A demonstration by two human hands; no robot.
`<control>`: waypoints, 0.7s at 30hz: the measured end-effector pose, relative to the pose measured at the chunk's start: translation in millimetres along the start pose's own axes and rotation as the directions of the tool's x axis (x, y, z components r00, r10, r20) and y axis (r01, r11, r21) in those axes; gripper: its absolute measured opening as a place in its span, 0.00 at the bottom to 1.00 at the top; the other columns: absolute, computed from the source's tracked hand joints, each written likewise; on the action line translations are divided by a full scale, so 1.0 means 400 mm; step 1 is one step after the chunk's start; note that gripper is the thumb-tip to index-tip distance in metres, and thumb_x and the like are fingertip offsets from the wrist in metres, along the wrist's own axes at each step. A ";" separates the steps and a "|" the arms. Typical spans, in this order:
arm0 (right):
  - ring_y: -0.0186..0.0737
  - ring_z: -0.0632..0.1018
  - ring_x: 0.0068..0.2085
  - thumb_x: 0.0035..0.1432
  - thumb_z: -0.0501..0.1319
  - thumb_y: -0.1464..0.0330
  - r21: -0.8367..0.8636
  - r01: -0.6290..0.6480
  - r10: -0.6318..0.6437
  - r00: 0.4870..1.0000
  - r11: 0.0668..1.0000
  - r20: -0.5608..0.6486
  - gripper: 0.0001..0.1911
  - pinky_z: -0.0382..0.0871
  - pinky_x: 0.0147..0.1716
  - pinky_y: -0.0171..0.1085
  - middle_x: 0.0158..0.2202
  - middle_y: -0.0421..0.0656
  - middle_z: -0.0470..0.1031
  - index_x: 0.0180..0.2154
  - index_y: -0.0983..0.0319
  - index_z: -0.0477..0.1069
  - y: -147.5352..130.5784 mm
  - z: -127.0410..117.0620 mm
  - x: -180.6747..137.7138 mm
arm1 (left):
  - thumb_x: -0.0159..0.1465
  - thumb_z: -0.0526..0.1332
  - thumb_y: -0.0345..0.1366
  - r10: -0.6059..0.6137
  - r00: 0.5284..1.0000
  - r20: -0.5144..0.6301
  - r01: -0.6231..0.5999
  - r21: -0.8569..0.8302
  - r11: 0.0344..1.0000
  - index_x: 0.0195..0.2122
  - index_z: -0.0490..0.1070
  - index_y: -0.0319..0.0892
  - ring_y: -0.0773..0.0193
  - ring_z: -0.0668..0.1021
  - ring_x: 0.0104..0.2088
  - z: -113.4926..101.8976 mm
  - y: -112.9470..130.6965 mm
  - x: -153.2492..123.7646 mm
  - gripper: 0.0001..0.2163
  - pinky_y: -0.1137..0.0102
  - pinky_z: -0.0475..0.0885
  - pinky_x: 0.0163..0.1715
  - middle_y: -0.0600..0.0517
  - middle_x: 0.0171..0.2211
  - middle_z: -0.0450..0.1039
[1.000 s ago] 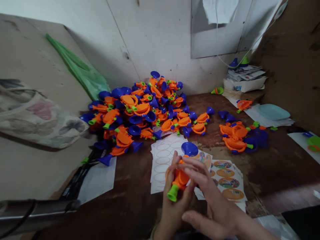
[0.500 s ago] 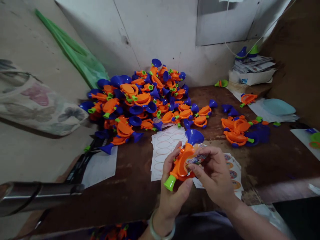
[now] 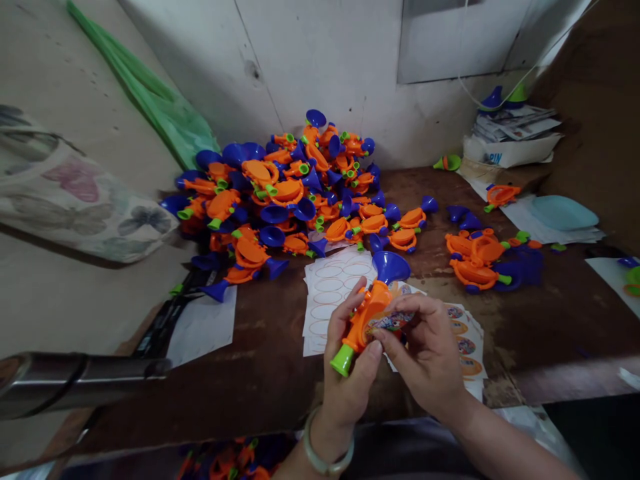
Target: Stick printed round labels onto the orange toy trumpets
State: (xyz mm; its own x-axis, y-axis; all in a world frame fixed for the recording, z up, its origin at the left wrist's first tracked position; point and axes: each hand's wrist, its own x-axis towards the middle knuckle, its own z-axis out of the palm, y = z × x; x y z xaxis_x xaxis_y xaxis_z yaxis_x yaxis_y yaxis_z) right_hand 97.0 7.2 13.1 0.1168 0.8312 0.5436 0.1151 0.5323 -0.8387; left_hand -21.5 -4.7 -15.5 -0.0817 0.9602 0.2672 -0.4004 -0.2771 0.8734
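An orange toy trumpet [image 3: 367, 312] with a blue bell and a lime-green mouthpiece lies in my left hand [image 3: 346, 367], fingers wrapped round its body. Between the thumb and fingers of my right hand [image 3: 431, 353] is a printed oval sticker [image 3: 389, 323]. Its lower-left end is against the trumpet's side, close to my left thumb; whether it adheres there I cannot tell. Below the hands lie printed sticker sheets [image 3: 467, 345], partly covered by my right hand. Left of them are used backing sheets [image 3: 327, 303] with empty oval outlines.
A big pile of toy trumpets [image 3: 285, 190] stands against the wall. A smaller group [image 3: 477, 259] sits at the right. Behind it are a light-blue lid-like tray [image 3: 565, 212] and a box of papers [image 3: 510, 150]. A metal tube [image 3: 80, 383] juts in at the left.
My right hand has brought the sticker lower and closer against the trumpet's side. The trumpet has turned slightly in my left hand, and the view has shifted a little.
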 end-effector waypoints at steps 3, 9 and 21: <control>0.37 0.83 0.38 0.64 0.69 0.76 -0.023 -0.003 0.003 1.000 1.000 0.019 0.19 0.82 0.35 0.33 0.42 0.39 0.79 0.51 0.52 0.70 0.000 -0.002 0.000 | 0.71 0.69 0.40 -0.004 1.000 -0.009 0.005 0.011 1.000 0.65 0.75 0.57 0.48 0.76 0.70 -0.005 -0.006 -0.003 0.21 0.56 0.74 0.68 0.47 0.75 0.67; 0.39 0.83 0.38 0.66 0.68 0.73 -0.040 -0.020 0.021 1.000 0.999 0.012 0.15 0.82 0.35 0.35 0.41 0.39 0.79 0.50 0.52 0.70 0.001 -0.002 -0.002 | 0.71 0.69 0.43 0.003 1.000 -0.030 0.000 0.076 0.997 0.64 0.76 0.54 0.42 0.73 0.71 -0.013 -0.014 -0.007 0.21 0.45 0.68 0.72 0.44 0.73 0.69; 0.46 0.81 0.49 0.67 0.66 0.72 -0.304 0.177 -0.183 0.983 0.936 0.010 0.09 0.80 0.50 0.47 0.45 0.43 0.78 0.46 0.53 0.75 0.013 -0.025 0.018 | 0.72 0.67 0.36 0.152 0.986 -0.062 -0.144 0.120 0.982 0.65 0.76 0.56 0.43 0.73 0.72 -0.002 -0.010 -0.025 0.21 0.52 0.74 0.68 0.46 0.74 0.69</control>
State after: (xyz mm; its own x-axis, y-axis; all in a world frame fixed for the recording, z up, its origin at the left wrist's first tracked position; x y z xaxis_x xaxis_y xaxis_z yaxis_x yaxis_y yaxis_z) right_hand 108.4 14.5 12.9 0.0834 0.7214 0.6875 0.4279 0.5971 -0.6785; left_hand -19.9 -13.1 -21.9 -0.1977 0.9071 0.3715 -0.2718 -0.4149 0.8683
